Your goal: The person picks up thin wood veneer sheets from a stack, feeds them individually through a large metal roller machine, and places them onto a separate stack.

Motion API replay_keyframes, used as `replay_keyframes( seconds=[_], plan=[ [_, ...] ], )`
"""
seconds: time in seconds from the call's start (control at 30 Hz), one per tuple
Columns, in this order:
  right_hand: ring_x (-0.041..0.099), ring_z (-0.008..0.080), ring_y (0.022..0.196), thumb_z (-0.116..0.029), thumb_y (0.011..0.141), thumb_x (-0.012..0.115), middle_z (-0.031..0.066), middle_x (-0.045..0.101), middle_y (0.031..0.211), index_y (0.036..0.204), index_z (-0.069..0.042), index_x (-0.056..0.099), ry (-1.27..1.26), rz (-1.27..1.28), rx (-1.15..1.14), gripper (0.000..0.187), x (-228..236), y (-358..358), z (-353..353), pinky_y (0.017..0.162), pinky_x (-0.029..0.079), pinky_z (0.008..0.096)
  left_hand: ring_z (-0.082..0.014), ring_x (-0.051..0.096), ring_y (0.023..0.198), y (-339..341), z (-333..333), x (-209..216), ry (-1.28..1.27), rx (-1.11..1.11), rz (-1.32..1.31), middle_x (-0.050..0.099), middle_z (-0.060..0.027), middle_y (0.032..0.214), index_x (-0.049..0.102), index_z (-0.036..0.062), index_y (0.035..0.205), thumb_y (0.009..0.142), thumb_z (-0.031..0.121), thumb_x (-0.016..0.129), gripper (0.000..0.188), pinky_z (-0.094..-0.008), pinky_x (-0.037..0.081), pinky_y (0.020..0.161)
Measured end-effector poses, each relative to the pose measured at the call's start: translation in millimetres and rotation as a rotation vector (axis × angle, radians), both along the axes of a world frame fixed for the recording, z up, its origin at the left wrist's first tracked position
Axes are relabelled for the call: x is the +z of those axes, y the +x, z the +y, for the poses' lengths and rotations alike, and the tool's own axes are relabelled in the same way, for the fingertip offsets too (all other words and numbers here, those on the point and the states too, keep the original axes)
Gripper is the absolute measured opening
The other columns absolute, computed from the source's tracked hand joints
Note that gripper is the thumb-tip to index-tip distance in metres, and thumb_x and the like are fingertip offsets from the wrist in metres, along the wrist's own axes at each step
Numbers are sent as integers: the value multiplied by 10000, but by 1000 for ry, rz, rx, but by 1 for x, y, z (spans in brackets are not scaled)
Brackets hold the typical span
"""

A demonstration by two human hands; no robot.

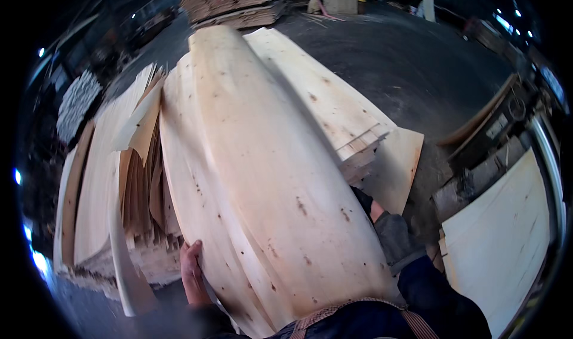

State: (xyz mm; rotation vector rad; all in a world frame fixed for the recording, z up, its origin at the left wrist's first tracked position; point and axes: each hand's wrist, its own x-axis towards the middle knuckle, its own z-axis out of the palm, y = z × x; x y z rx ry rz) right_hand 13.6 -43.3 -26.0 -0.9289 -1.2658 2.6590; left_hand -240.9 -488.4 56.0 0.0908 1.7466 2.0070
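Note:
Long, pale, knotty wood veneer sheets point(262, 154) stretch from my body far forward, bowed and overlapping lengthwise. My left hand point(191, 267) is closed on their left edge, thumb on top and the other fingers out of sight underneath. At the right edge, my right hand point(373, 209) grips the sheets from the side. Something dark, perhaps a glove, covers part of it, and its fingertips are hidden. Beyond the right edge lies a stack of veneer point(334, 100), with a loose sheet point(397, 163) at its near end.
To the left stands another veneer pile point(104, 202) with ragged, curling edges. A pale sheet point(501, 237) lies at the right beside machinery point(483, 166) with a metal bar. Stacked sheets point(236, 5) stand at the back on the dark floor point(382, 46).

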Motion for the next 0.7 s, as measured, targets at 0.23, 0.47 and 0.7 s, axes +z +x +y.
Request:
replay_keyframes(
  seconds=[0.23,0.47,0.7],
  plan=[
    [545,172,1022,-380,926,404,113,574,1129,1212,0,485,98,59,-39,483,0,12,14,873,429,301,-203,575,793,10,1,10,-125,70,207,591,-117,938,489,-15,1082,770,144,584,363,-316,474,698],
    [546,171,1019,-387,926,401,110,577,1124,1208,-1,490,200,82,-121,486,0,45,21,870,431,301,-234,566,837,37,32,31,-18,41,401,572,-140,981,454,-20,1119,774,176,585,419,-342,475,735],
    [548,171,1017,-395,925,399,108,580,1118,1203,-3,494,331,132,-235,490,50,61,-10,866,434,300,-265,558,881,35,39,56,284,-108,713,554,-163,1024,419,-24,1156,777,209,586,476,-369,476,772]
  ],
)
